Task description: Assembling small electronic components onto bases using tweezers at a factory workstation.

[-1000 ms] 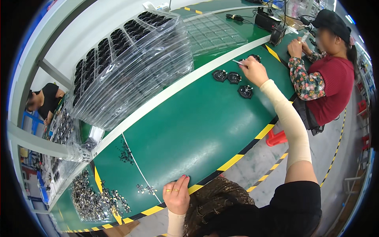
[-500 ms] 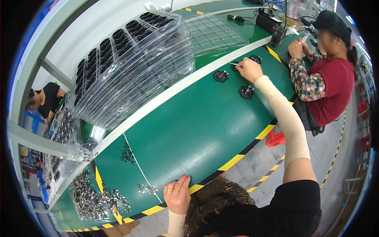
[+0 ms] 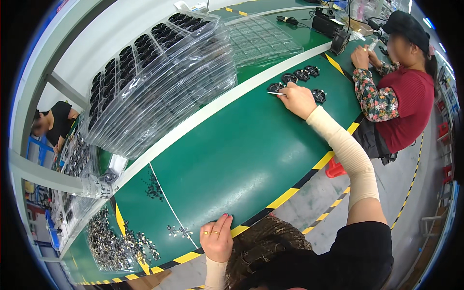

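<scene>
My right hand [image 3: 298,100] is closed around thin silver tweezers [image 3: 277,94] at the far right of the green table. The tool's tip lies across the near side of a round black part [image 3: 275,87] with small metal pieces on it. Beyond it, similar black parts [image 3: 302,74] sit in a row, and another black part [image 3: 319,95] is just right of my hand. My left hand [image 3: 217,240] rests at the table's near edge, fingertips pressed together; a small dark spot shows there, too small to name. A few tiny parts [image 3: 179,231] lie left of it.
A heap of small metal parts [image 3: 108,241] covers the near left, with tiny black pieces [image 3: 154,187] beyond. Stacked clear trays of black parts [image 3: 164,82] stand behind the white rail [image 3: 208,113]. A co-worker in a red top [image 3: 408,106] sits at the right.
My right hand has moved left and slightly nearer with the tweezers. More black parts show in the far row, and the nearer one now lies farther right and back. My left hand stays put.
</scene>
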Demonstrator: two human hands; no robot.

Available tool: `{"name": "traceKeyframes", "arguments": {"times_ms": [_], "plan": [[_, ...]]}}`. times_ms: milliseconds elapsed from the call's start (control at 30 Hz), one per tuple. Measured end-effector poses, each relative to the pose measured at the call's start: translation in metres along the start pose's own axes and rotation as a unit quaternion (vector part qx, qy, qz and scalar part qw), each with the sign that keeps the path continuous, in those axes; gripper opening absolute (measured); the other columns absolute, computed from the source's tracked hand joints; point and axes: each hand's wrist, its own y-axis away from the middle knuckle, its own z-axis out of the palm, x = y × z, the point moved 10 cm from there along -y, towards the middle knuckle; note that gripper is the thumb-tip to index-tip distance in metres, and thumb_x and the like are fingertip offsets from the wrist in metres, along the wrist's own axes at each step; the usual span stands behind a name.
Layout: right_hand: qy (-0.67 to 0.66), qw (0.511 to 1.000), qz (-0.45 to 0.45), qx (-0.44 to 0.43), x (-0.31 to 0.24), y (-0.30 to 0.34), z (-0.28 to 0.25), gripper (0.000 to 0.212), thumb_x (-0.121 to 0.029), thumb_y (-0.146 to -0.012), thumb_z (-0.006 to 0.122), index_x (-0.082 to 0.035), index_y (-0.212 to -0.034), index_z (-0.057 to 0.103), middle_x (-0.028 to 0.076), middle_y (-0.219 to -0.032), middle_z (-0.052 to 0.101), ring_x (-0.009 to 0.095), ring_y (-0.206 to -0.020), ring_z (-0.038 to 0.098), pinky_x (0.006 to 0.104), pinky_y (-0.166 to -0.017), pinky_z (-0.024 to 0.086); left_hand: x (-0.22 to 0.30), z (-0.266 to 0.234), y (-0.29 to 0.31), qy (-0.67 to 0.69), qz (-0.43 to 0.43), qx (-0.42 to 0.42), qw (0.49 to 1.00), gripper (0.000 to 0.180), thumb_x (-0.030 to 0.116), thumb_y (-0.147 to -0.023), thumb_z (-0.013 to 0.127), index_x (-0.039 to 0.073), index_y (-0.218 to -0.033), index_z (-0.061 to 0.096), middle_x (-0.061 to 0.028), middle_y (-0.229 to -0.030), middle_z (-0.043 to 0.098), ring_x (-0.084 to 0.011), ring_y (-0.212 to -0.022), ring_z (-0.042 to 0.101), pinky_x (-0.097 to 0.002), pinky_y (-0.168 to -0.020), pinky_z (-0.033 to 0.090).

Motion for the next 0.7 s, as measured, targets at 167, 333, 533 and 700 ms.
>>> {"name": "traceKeyframes", "arguments": {"times_ms": [167, 333, 533, 700], "plan": [[-0.043, 0.996, 0.049, 0.060, 0.020, 0.020, -0.031, 0.018, -0.024, -0.086, 0.062, -0.011, -0.094, 0.071, 0.009, -0.085, 0.060, 0.032, -0.074, 0.063, 0.0431, -0.066, 0.051, -0.002, 0.000, 0.000, 0.004, -0.004, -0.003, 1.000, 0.027, -0.003, -0.066, 0.066, 0.006, -0.091, 0.071, -0.0023, -0.097, 0.069, -0.0194, -0.073, 0.058, -0.0322, -0.069, 0.046], [0.031, 0.989, 0.110, 0.091, 0.063, 0.070, -0.049, 0.015, -0.020, -0.084, 0.063, -0.010, -0.094, 0.070, 0.011, -0.085, 0.060, 0.032, -0.072, 0.063, 0.0417, -0.063, 0.051, 0.000, -0.002, -0.003, -0.006, -0.002, 0.002, 1.000, 0.026, -0.003, -0.065, 0.066, 0.006, -0.089, 0.071, -0.0026, -0.096, 0.069, -0.0197, -0.073, 0.058, -0.0319, -0.069, 0.046], [0.086, 0.980, 0.154, 0.087, 0.111, 0.072, -0.039, 0.016, -0.023, -0.085, 0.062, -0.009, -0.090, 0.070, 0.012, -0.082, 0.060, 0.033, -0.068, 0.063, 0.0436, -0.062, 0.051, -0.001, -0.001, -0.001, -0.004, -0.004, 0.001, 1.000, 0.026, -0.004, -0.066, 0.066, 0.006, -0.090, 0.071, -0.0023, -0.096, 0.069, -0.0193, -0.073, 0.057, -0.0320, -0.069, 0.046], [0.112, 0.973, 0.180, 0.095, 0.134, 0.056, -0.040, 0.018, -0.024, -0.087, 0.061, -0.009, -0.089, 0.071, 0.013, -0.083, 0.060, 0.034, -0.069, 0.063, 0.0442, -0.062, 0.051, -0.001, 0.002, -0.002, 0.005, -0.004, 0.001, 1.000, 0.027, -0.004, -0.066, 0.066, 0.006, -0.091, 0.071, -0.0021, -0.096, 0.069, -0.0192, -0.073, 0.057, -0.0320, -0.069, 0.046]]}}
